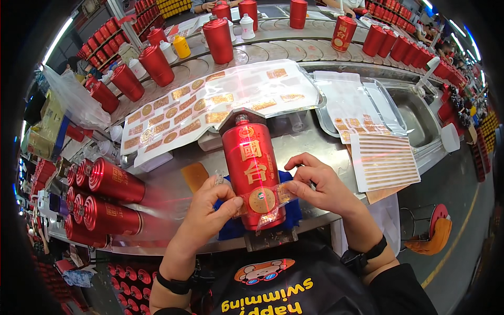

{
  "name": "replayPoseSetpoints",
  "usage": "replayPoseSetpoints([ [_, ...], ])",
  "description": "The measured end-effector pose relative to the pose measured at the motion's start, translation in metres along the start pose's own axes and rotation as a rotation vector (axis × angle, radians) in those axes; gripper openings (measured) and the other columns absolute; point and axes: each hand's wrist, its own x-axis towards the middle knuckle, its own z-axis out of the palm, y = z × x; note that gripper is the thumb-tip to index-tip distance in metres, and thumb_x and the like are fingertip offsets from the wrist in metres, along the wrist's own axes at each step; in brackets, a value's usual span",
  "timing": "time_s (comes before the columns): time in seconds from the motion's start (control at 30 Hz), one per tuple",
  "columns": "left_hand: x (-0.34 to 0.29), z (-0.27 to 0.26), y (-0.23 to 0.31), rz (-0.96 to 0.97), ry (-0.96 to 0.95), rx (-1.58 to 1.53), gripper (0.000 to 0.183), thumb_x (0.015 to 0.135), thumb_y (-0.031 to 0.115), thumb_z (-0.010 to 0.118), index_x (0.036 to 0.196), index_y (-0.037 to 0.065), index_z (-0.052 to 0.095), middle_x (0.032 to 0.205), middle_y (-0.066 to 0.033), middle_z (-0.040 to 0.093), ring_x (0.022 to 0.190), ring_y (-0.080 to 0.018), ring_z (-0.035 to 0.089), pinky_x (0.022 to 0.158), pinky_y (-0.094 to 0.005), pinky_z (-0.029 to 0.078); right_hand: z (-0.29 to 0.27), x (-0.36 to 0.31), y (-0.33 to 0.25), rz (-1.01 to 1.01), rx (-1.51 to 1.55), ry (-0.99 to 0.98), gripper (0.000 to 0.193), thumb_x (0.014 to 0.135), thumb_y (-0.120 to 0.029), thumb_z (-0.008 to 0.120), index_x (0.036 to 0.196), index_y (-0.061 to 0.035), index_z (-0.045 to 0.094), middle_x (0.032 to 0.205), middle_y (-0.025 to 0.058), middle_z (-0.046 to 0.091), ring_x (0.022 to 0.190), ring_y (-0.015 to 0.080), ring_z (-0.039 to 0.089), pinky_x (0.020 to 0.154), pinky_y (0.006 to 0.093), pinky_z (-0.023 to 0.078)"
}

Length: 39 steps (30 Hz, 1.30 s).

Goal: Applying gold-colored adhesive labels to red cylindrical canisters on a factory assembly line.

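A red metallic bottle (242, 170) with gold lettering lies tilted on a stand in front of me, its narrow neck pointing away. Near its base sits a round gold decal (261, 201) under a strip of clear film (284, 193). From the left, my left hand (209, 207) is closed, its thumb at the film's edge against the bottle. On the other side my right hand (321, 184) pinches the film's right end between thumb and fingers. Another crumpled clear scrap (219, 178) shows by my left fingers. A blue cloth (293, 212) lies beneath the bottle.
Gold decal sheets (210, 100) spread behind the bottle. A striped sheet (386, 163) and a metal sink (415, 118) are at right. Several red bottles (113, 215) lie stacked at left. A curved conveyor (283, 50) carries more bottles across the back; other people sit beyond it.
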Motion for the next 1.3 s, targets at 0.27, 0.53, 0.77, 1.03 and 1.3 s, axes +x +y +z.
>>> replayPoseSetpoints([
  [0.27,-0.005,0.003,-0.009,0.033,0.032,0.036,0.019,0.09,0.018,0.069,0.09,0.003,0.057,0.094,-0.007,0.054,0.094,-0.0189,0.052,0.092,-0.0317,0.041,0.005,-0.001,0.016,-0.072,-0.09,0.065,0.012,0.093,-0.014,0.069,0.096,-0.0021,0.068,0.118,0.0109,0.06,0.096,0.0173,0.062,0.072,0.0275,0.049],
  [0.53,-0.036,0.024,-0.016,0.33,0.369,0.298,0.037,0.085,0.029,0.076,0.103,0.004,0.056,0.119,-0.0197,0.056,0.11,-0.0339,0.053,0.101,-0.0445,0.04,-0.007,-0.029,-0.003,-0.405,-0.282,0.199,0.036,0.074,0.004,0.075,0.109,-0.0055,0.069,0.126,0.0175,0.058,0.12,0.0384,0.055,0.098,0.045,0.048],
  [0.77,-0.039,0.055,-0.007,0.444,0.363,0.537,0.034,0.073,0.027,0.083,0.092,0.011,0.061,0.126,-0.019,0.055,0.119,-0.0402,0.046,0.103,-0.0538,0.038,0.013,-0.032,-0.013,-0.532,-0.274,0.088,0.04,0.069,0.001,0.078,0.107,-0.0062,0.068,0.126,0.0164,0.058,0.119,0.0391,0.056,0.099,0.0477,0.05],
  [1.03,-0.033,0.042,0.008,0.611,0.381,0.743,0.021,0.07,0.015,0.076,0.088,0.011,0.065,0.112,-0.0138,0.059,0.109,-0.0355,0.055,0.102,-0.057,0.041,0.018,-0.034,-0.012,-0.565,-0.305,0.08,0.046,0.071,-0.003,0.08,0.115,-0.0114,0.071,0.127,0.0146,0.058,0.119,0.0376,0.056,0.099,0.0464,0.05],
  [1.3,-0.032,0.034,0.0,0.829,0.443,0.942,0.017,0.071,0.015,0.072,0.087,0.017,0.066,0.11,-0.0039,0.059,0.11,-0.0268,0.057,0.103,-0.0549,0.044,0.021,-0.035,-0.011,-0.574,-0.354,0.077,0.049,0.071,-0.004,0.08,0.118,-0.0132,0.072,0.126,0.0138,0.058,0.119,0.0368,0.056,0.098,0.0458,0.05],
])
